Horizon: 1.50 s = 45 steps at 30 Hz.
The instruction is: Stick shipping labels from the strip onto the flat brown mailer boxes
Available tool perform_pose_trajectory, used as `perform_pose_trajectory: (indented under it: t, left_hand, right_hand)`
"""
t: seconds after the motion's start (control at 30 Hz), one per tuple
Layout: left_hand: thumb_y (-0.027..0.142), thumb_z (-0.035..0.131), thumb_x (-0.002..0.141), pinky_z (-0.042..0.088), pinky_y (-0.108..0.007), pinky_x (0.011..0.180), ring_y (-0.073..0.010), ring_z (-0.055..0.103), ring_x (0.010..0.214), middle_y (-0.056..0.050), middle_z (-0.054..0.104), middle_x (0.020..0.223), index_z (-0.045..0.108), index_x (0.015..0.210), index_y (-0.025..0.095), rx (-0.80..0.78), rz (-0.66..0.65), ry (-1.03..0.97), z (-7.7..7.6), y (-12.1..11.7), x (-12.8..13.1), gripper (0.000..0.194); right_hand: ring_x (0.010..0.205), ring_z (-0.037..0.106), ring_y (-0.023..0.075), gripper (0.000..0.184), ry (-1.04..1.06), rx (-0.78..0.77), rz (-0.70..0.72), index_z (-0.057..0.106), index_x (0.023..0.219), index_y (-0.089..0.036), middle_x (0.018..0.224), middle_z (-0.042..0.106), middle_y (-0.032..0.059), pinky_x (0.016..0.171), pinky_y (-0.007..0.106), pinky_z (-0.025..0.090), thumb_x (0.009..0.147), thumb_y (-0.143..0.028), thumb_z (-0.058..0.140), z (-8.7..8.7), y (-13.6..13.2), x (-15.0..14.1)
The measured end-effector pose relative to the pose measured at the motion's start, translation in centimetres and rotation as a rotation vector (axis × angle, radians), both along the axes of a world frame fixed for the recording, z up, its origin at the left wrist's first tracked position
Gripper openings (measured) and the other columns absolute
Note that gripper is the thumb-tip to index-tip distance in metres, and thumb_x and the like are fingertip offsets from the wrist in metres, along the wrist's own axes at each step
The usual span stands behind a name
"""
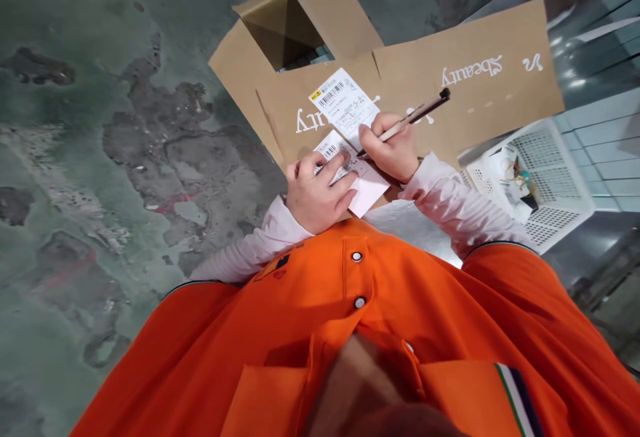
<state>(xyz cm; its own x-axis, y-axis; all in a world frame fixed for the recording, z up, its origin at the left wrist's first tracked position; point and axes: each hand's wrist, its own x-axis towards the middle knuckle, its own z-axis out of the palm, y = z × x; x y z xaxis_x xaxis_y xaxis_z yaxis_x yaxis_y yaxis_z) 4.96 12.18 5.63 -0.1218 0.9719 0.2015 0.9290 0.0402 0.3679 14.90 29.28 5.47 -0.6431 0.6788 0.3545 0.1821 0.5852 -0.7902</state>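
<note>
Worn green-gray floor (pixel 65 157), its coating flaked into bare patches, stretches out to the left of a brown cardboard box (pixel 277 107) as a person in an orange shirt (pixel 410 310) with pale undersleeves works over the near side of the carton. Gripped between thumb and fingers of the right hand (pixel 393 150) is a slim pen (pixel 415 112), pale along the barrel and dark at its upper end, slanting down to the left with its point at a white slip (pixel 373 190) on the near part of the box. The left hand (pixel 320 194) lies open on the same slip, palm down, fingers spread across its printed bar code and covering part of the sheet. Just beyond the slip, on the face of the box, is a second label (pixel 353 100) — white, with a yellow corner mark, a bar code and lines of text too small to read. White lettering, upside down in this view, runs across the box and along the long flap (pixel 420 70) that reaches out from its right side; at the far side of the box is a dark, squarish opening (pixel 283 30). To the right of the box — below that flap — sits a white perforated basket (pixel 565 157) with a tangle of small items (pixel 520 177) inside, blurred beyond naming.
</note>
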Motion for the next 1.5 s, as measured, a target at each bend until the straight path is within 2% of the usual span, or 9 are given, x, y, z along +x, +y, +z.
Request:
perform_pose_trajectory:
  t: [0.4,0.6,0.83,0.97,1.07,1.2,1.3,1.4,1.5]
  left_hand:
    - [0.044,0.049,0.091,0.027,-0.054,0.089,-0.0354,0.046,0.115,-0.009,0.059,0.136,0.068,0.115,0.030,-0.005,-0.004,-0.022,0.0,0.1,0.0,0.033]
    - [0.045,0.046,0.092,0.027,-0.056,0.088,-0.0349,0.045,0.115,-0.003,0.058,0.139,0.068,0.116,0.034,-0.012,-0.001,-0.021,0.1,0.1,0.0,0.034]
    - [0.044,0.049,0.092,0.028,-0.054,0.087,-0.0356,0.045,0.112,-0.008,0.058,0.138,0.069,0.114,0.030,0.018,0.018,-0.008,0.0,0.1,0.2,0.034]
    - [0.041,0.051,0.092,0.031,-0.053,0.089,-0.0341,0.046,0.112,-0.009,0.057,0.137,0.071,0.111,0.031,0.073,0.050,-0.031,0.0,0.2,0.1,0.029]
    - [0.040,0.049,0.093,0.033,-0.051,0.093,-0.0318,0.048,0.113,-0.010,0.057,0.135,0.071,0.111,0.030,0.126,0.034,-0.055,0.2,0.2,-0.7,0.029]
    - [0.058,0.051,0.089,0.034,-0.051,0.098,-0.0356,0.047,0.117,-0.016,0.056,0.132,0.066,0.121,0.023,0.162,0.158,-0.006,0.8,0.3,-2.9,0.049]
    - [0.071,0.049,0.083,0.038,-0.051,0.094,-0.0403,0.049,0.115,-0.021,0.059,0.123,0.061,0.126,0.016,0.116,0.274,0.046,1.1,0.7,-4.0,0.070]
    - [0.076,0.048,0.079,0.043,-0.050,0.086,-0.0426,0.053,0.109,-0.025,0.061,0.113,0.058,0.127,0.011,0.071,0.217,0.096,1.4,1.2,-3.6,0.081]
    - [0.076,0.052,0.076,0.046,-0.052,0.076,-0.0466,0.056,0.102,-0.030,0.061,0.111,0.054,0.130,0.007,-0.010,0.165,0.168,2.2,1.7,-2.6,0.088]
  right_hand:
    - [0.048,0.036,0.0106,0.044,-0.019,0.062,0.048,0.026,0.053,-0.024,0.050,0.033,-0.0044,0.051,0.029,0.039,0.086,-0.030,0.055,0.1,0.1,-0.2]
    - [0.056,0.044,0.0137,0.048,-0.055,-0.004,0.039,0.031,0.055,-0.024,0.051,0.035,-0.0029,0.056,0.031,0.043,0.085,-0.038,0.065,-0.5,0.3,0.1]
    - [0.041,0.035,0.0088,0.058,0.224,-0.157,-0.111,0.030,0.056,-0.025,0.043,0.034,-0.0065,0.043,0.027,0.033,0.083,-0.067,0.059,0.3,1.3,-0.2]
    - [0.058,0.058,0.0098,0.048,0.267,-0.223,-0.044,0.054,0.110,-0.024,0.076,0.064,-0.0011,0.053,0.024,0.044,0.091,-0.067,0.046,2.3,1.0,1.3]
    - [0.065,0.064,0.0114,0.051,0.101,-0.185,-0.033,0.043,0.139,-0.025,0.087,0.070,0.0027,0.061,0.025,0.049,0.098,-0.056,0.042,4.1,-0.4,3.4]
    - [0.073,0.065,0.0169,0.028,-0.219,0.137,-0.111,0.062,0.116,-0.020,0.086,0.071,0.0054,0.073,0.031,0.050,0.095,-0.038,0.057,4.8,-0.7,3.9]
    - [0.080,0.064,0.0243,0.050,-0.491,0.335,-0.215,0.058,0.118,-0.013,0.088,0.068,0.0128,0.077,0.039,0.049,0.078,-0.038,0.077,4.3,0.3,1.3]
    - [0.086,0.064,0.0291,0.066,-0.720,0.396,-0.294,0.056,0.107,-0.010,0.081,0.064,0.0137,0.079,0.041,0.051,0.060,-0.038,0.091,3.8,0.6,-1.9]
    - [0.086,0.065,0.0257,0.043,-0.814,0.309,-0.261,0.055,0.086,-0.013,0.076,0.063,0.0100,0.078,0.037,0.053,0.065,-0.031,0.088,3.9,0.6,-3.2]
